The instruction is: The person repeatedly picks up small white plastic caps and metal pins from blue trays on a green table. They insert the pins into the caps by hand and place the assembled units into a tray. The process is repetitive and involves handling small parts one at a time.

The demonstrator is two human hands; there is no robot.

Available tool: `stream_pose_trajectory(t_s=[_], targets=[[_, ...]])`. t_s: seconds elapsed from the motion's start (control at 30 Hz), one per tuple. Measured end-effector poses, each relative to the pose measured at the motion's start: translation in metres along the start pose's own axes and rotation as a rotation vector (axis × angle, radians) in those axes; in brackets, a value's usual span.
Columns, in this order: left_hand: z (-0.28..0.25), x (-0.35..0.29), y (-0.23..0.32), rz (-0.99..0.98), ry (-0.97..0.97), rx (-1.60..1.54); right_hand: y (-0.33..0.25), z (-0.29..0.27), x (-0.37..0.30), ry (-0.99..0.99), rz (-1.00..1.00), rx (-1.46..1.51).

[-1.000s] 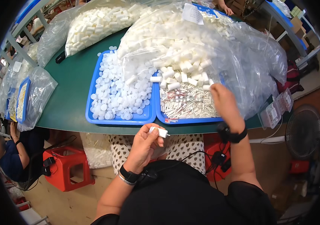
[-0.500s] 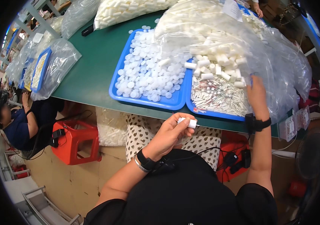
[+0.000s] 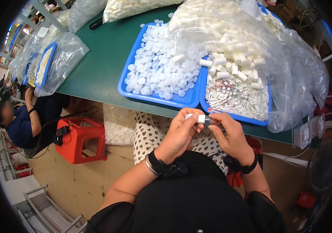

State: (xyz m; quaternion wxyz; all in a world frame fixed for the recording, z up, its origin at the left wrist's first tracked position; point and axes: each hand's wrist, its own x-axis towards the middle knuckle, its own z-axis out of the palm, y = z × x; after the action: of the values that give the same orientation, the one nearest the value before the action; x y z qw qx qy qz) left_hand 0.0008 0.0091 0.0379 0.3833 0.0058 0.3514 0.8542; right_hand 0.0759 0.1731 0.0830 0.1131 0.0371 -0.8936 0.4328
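My left hand [image 3: 179, 134] grips a short white cylinder [image 3: 201, 119] between thumb and fingers, in front of the table edge. Against the cylinder's right end, my right hand [image 3: 231, 136] pinches with thumb and fingers. A small dark, partly see-through piece [image 3: 214, 121] shows between its fingertips, too blurred to name. Beyond the hands, a blue tray [image 3: 240, 115] holds small thin white parts with reddish wires [image 3: 234, 95]. Several white cylinders [image 3: 223, 75] lie at that tray's far side, by a clear plastic bag. The blue tray on the left [image 3: 162, 100] is heaped with translucent round discs [image 3: 162, 62].
The large clear bag [image 3: 290, 85] of white cylinders spreads over the table's right side. Another filled bag [image 3: 135, 9] lies at the back of the green table [image 3: 96, 58]. A co-worker [image 3: 20, 124] sits at the left, near a red stool [image 3: 78, 139]. A fan [image 3: 325, 165] stands at right.
My right hand has come back from beside the right tray and bag to meet my left hand at the white cylinder. The view has shifted slightly.
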Motion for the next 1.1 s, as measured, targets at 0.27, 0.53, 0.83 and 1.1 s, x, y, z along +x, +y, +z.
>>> stream_pose_trajectory(t_s=[0.27,0.53,0.83,1.1], targets=[[0.002,-0.011,-0.004,0.113,-0.145,0.420,0.003,0.019,-0.003,-0.054,-0.022,0.137],[0.007,-0.011,-0.006,0.009,-0.208,0.243,0.012,0.040,-0.005,0.003,-0.043,0.148],[-0.003,-0.004,-0.004,-0.180,-0.199,-0.110,0.015,0.028,0.005,0.008,-0.212,-0.178],[-0.003,-0.012,-0.014,-0.196,-0.170,-0.234,0.014,0.045,0.002,0.046,-0.237,-0.198]])
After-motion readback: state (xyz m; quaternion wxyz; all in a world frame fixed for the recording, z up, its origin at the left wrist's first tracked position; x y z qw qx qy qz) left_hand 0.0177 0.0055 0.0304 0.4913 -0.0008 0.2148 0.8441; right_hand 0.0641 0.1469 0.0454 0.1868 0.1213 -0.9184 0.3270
